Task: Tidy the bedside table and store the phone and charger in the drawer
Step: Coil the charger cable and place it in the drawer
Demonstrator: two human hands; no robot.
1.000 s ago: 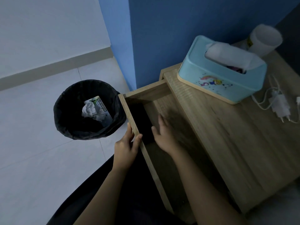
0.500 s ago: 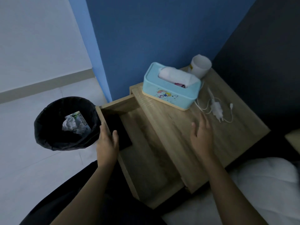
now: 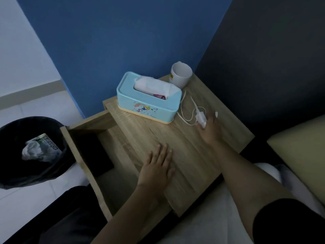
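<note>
The wooden bedside table (image 3: 158, 136) has its drawer (image 3: 82, 155) pulled open to the left. A dark phone (image 3: 98, 154) lies flat inside the drawer near its far end. The white charger (image 3: 201, 118) with its coiled cable (image 3: 184, 110) rests on the tabletop to the right of the tissue box. My right hand (image 3: 210, 129) has its fingers closing around the charger plug. My left hand (image 3: 158, 164) lies flat, fingers spread, on the tabletop near the drawer's edge and holds nothing.
A light-blue tissue box (image 3: 149, 104) and a white mug (image 3: 180, 74) stand at the back of the table against the blue wall. A black-lined bin (image 3: 21, 166) with crumpled paper sits on the floor left of the drawer. A bed edge (image 3: 299, 148) borders the right.
My right hand left the drawer and reached across the tabletop to the charger. My left hand let go of the drawer front and now rests flat on the table. The view widened.
</note>
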